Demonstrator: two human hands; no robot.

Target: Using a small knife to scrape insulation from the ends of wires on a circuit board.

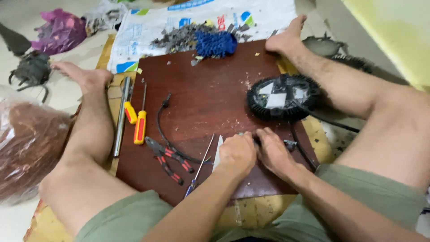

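Right now your left hand (237, 154) and right hand (274, 152) press together on a small part, hidden beneath them, beside the round black lamp (283, 96) on the wooden board (210, 89).

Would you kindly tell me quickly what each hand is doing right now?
Left hand: curled shut, pressing on the board; contents hidden.
Right hand: closed over a small part; grip unclear.

Small dark part (290, 144) with black cable, mostly hidden, flat on brown board, near round black lamp.

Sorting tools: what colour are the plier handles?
Red and black on the pliers, seen in the head view.
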